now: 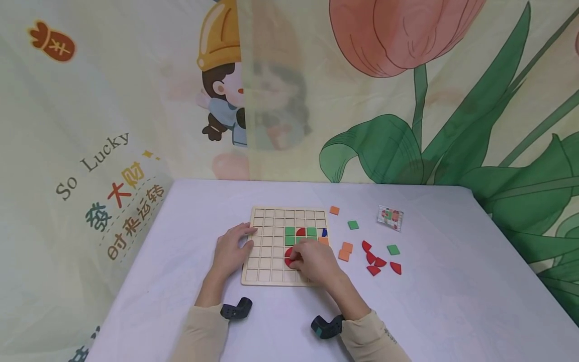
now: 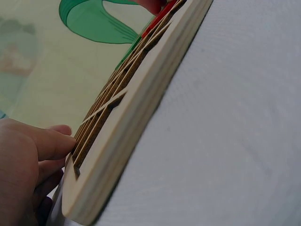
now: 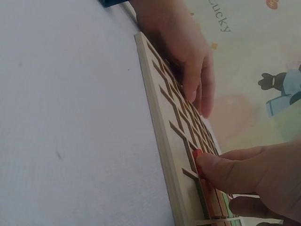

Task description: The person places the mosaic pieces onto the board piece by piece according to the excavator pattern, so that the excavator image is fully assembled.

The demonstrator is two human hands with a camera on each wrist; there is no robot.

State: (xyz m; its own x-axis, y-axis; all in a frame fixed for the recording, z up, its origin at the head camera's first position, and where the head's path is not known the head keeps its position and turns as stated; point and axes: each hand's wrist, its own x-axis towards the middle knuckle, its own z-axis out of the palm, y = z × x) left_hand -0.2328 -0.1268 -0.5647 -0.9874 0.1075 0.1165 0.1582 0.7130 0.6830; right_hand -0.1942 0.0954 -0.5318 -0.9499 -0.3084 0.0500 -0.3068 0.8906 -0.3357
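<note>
A square wooden grid board (image 1: 267, 251) lies on the table. My left hand (image 1: 231, 249) rests at its left edge, fingers relaxed over the frame and thumb (image 2: 59, 143) beside the grid. Over the right half of the grid, my right hand (image 1: 316, 261) pinches a red quarter-circle piece (image 3: 196, 153) with its thumb at a cell. Red (image 1: 287, 257) also shows left of those fingertips in the head view. Green square tiles (image 1: 290, 232), another red quarter-circle (image 1: 300, 232), a small blue piece (image 1: 324, 233) and an orange tile (image 1: 323, 241) sit in cells. My right hand hides some cells.
Right of the board lie orange tiles (image 1: 344, 255), several loose red quarter-circles (image 1: 380, 262) and green tiles (image 1: 393, 250). A small clear packet with coloured pieces (image 1: 390, 217) lies farther back. A printed cloth (image 1: 280, 166) hangs behind the white table (image 1: 452, 281).
</note>
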